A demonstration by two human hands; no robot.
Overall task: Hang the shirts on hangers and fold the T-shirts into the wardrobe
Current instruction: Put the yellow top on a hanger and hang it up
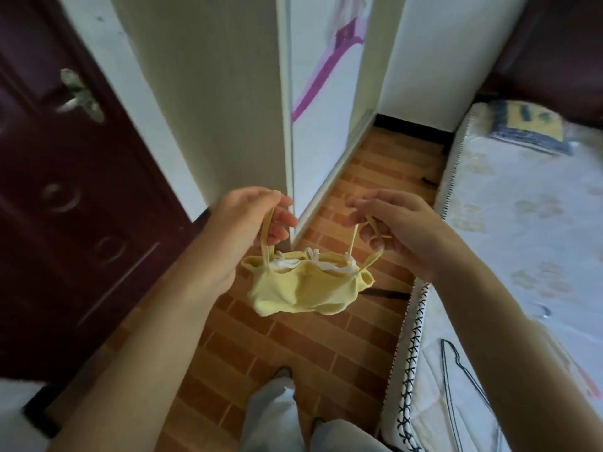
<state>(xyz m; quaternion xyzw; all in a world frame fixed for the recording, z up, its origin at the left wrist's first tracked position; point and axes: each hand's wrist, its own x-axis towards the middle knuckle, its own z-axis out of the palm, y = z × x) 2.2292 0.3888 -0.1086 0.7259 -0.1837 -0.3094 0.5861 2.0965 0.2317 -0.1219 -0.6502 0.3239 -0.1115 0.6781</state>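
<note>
A small yellow strappy top with white lining hangs in the air between my hands, over the brick-pattern floor. My left hand pinches its left pair of thin straps. My right hand holds the right straps, which loop round its fingers. The wardrobe stands straight ahead, its white sliding door with a purple print just beyond the top. A dark wire hanger lies on the bed at the lower right.
A mattress with a pale flower cover runs along the right, a folded blue and yellow cloth at its far end. A dark red door with a metal handle is at the left. My legs show at the bottom.
</note>
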